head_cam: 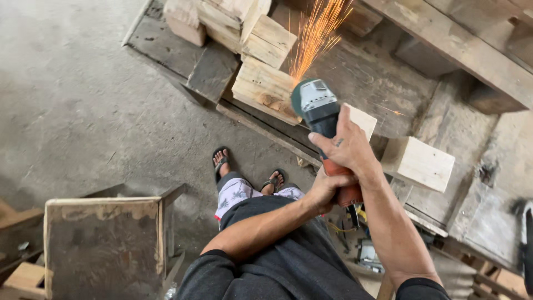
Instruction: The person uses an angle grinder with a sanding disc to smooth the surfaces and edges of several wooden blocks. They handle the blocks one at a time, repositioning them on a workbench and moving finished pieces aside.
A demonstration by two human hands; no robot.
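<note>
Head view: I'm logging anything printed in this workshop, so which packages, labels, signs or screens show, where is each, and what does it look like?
Label: a pale grey plate on the green head of the angle grinder, roughly rectangular, held by the left hand and right hand; print too small to tell.
Packages, signs, screens: none seen among the wooden blocks.

Rough pale wood blocks [266,89], a matt plastic-and-metal grinder [319,108], and a dusty grey concrete floor [72,100].
</note>
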